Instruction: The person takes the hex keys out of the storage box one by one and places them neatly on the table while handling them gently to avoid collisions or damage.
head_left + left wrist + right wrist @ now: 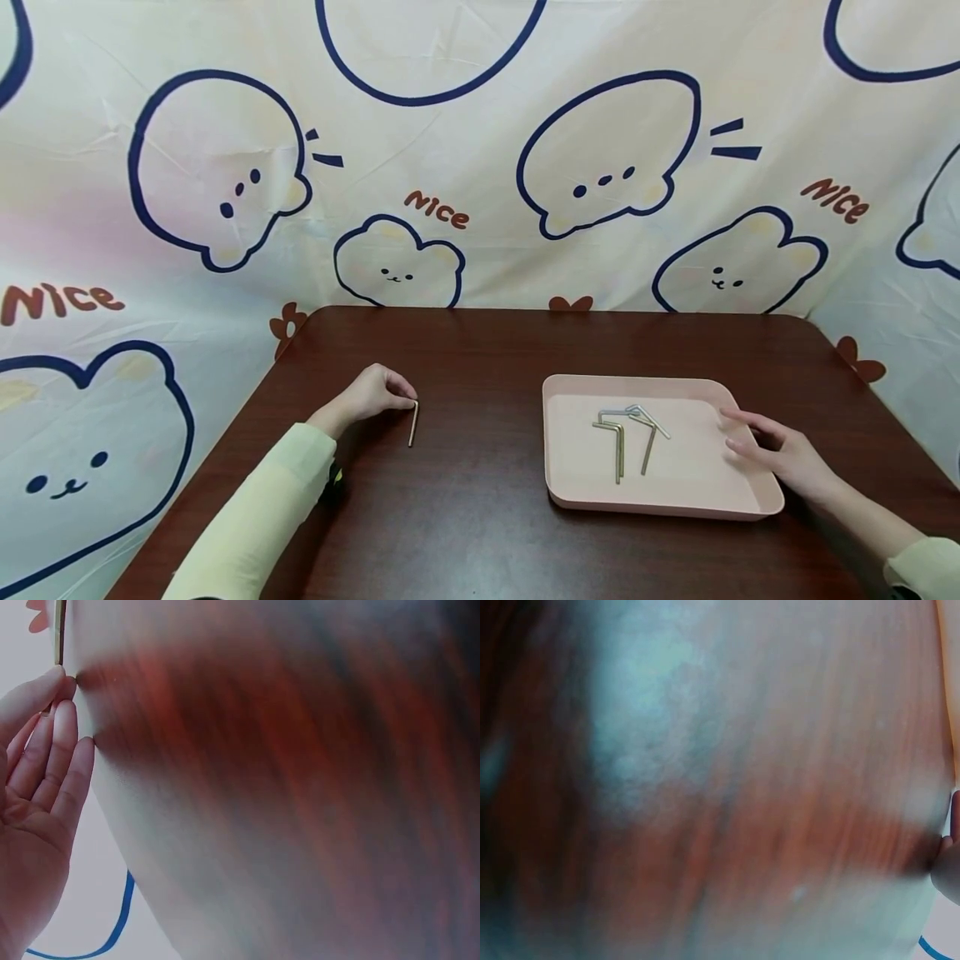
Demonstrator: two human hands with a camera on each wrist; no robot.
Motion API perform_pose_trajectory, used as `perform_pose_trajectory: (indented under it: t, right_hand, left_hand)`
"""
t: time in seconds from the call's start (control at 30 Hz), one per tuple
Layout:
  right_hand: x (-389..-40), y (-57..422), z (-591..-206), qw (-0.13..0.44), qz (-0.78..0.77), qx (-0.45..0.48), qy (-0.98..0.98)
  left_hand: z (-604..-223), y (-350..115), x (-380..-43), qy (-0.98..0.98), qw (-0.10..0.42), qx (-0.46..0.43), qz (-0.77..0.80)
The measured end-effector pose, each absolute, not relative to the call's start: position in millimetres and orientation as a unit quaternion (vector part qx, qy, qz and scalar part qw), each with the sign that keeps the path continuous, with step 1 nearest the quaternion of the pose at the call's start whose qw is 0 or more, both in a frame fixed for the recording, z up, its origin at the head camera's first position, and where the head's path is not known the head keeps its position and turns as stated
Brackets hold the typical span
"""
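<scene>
My left hand [369, 393] pinches a brass-coloured L-shaped hex key [413, 425] by its bent end, over the left part of the table. Its long arm points down toward the near side. In the left wrist view, thumb and forefinger meet on the hex key [59, 634], with the other fingers loosely extended. On the right, my right hand [797, 458] holds the right edge of a shallow pink tray [701, 483], its thumb and forefinger reaching over the rim. Several hex keys [619, 454] lie inside the tray, some brass-coloured, some silvery, partly overlapping.
Everything stands on a dark brown wooden table [480, 500] with rounded far corners. A pale cloth [480, 150] printed with blue-outlined bears hangs behind the table and along its sides. Bare tabletop separates the left hand from the tray.
</scene>
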State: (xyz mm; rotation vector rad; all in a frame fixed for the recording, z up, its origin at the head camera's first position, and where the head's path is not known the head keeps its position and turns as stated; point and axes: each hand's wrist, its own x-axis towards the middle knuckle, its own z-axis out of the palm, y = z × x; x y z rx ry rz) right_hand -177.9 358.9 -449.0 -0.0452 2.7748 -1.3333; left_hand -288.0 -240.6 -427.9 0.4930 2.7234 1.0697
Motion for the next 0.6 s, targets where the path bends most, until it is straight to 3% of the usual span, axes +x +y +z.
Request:
perform_pose_trajectory:
  t: [0.6]
  right_hand:
    - [-176.8,359.3,-449.3,0.02,-0.445,-0.025,0.895]
  left_hand:
    - [-432.1,-243.4,-287.5,0.92,0.068,0.181,0.341]
